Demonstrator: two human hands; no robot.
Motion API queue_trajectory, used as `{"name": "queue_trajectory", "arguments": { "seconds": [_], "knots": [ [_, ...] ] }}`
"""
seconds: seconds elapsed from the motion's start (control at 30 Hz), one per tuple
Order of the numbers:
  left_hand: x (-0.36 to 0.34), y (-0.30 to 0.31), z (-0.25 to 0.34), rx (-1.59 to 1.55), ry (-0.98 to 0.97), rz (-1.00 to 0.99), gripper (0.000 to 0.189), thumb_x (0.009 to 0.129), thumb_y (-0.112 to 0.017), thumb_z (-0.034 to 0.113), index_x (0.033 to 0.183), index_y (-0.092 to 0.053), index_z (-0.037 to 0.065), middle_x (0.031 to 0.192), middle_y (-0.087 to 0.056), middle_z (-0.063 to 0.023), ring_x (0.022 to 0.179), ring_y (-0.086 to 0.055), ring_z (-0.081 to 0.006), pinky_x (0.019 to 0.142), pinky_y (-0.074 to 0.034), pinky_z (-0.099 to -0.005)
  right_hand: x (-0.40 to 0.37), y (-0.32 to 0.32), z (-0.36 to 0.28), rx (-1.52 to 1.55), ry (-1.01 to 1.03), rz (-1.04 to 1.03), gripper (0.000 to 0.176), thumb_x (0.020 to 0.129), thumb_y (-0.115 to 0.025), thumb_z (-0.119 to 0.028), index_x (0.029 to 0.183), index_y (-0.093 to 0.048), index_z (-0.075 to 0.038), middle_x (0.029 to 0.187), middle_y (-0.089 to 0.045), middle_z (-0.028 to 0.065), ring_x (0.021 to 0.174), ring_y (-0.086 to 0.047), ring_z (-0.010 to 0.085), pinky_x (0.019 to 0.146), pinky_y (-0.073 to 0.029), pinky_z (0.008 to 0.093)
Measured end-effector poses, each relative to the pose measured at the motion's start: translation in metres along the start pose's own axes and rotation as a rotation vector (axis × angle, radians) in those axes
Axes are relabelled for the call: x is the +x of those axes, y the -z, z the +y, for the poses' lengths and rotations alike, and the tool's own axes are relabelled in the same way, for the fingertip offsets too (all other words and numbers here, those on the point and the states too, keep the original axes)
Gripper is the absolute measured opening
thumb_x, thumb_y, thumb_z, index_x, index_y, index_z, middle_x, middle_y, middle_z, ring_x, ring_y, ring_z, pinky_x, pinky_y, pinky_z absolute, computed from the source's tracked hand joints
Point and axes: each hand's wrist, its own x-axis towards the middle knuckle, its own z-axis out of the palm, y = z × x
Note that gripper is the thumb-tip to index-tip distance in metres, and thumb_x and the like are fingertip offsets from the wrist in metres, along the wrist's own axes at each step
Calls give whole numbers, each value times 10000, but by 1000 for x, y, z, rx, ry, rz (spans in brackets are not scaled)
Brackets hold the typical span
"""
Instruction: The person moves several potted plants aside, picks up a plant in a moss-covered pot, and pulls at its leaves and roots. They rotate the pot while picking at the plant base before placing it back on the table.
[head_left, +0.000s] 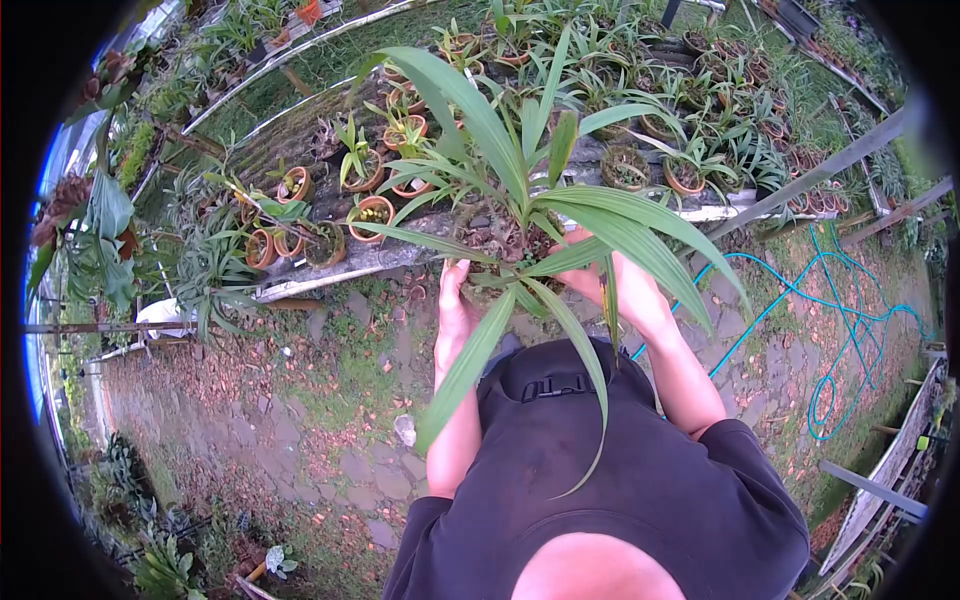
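Observation:
A large potted plant (pixel 520 215) with long, arching green leaves is held up in front of my body, at the edge of the bench. My left hand (pixel 453 300) grips the left side of its base, the thumb pointing upward. On the opposite side, my right hand (pixel 610 278) is closed around the base, its fingers partly covered by leaves. Brown, clumped material shows around the stems. Foliage hides most of the pot. Some leaves hang down over my dark shirt, and one narrow leaf near my right hand is browned.
The bench (pixel 380 262) ahead carries many small plants in terracotta pots, including one pot (pixel 372 216) near its front edge. A blue-green hose (pixel 825 290) lies coiled on the stone paving (pixel 370 470) to the right. Metal poles (pixel 810 175) slant across the right side.

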Motion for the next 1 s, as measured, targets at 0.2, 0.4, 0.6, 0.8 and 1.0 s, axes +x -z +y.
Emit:
{"name": "queue_trajectory", "arguments": {
  "seconds": [0.2,0.4,0.6,0.8,1.0],
  "knots": [
    [11,17,-14,41,-47,-29,393,908,-650,391,1178,-595,111,1068,-647,-94,992,-642,-280,869,-528,-488,2,-13,11,136,-89,-35,217,862,-760,-126,1033,-670,-28,901,-685,88,843,-683,237,760,-544,374],
    [-17,-8,21,-40,81,10,403,901,-661,390,1178,-601,104,1066,-629,-73,1014,-624,-250,917,-510,-438,10,9,26,194,-5,-76,218,870,-747,-127,1033,-648,-22,878,-678,70,776,-627,186,736,-529,367],
    [26,34,-21,-246,-2,83,264,928,-640,316,1045,-656,80,963,-655,-36,907,-611,-188,839,-488,-372,16,45,-2,345,-409,-255,233,926,-675,-121,1109,-704,21,995,-749,63,851,-640,69,763,-528,255],
    [-3,-5,10,-207,39,62,275,922,-653,317,1066,-647,82,991,-657,-42,924,-618,-191,845,-496,-376,11,31,8,532,-371,-37,188,994,-613,-105,1108,-684,26,948,-716,52,820,-675,97,713,-560,275],
    [7,14,-3,-235,-19,63,323,959,-660,309,1186,-636,81,1087,-671,-58,1014,-635,-198,891,-541,-412,7,45,13,107,-342,17,179,957,-635,-65,1106,-668,28,986,-721,101,779,-710,183,704,-564,334]
  ]
}}
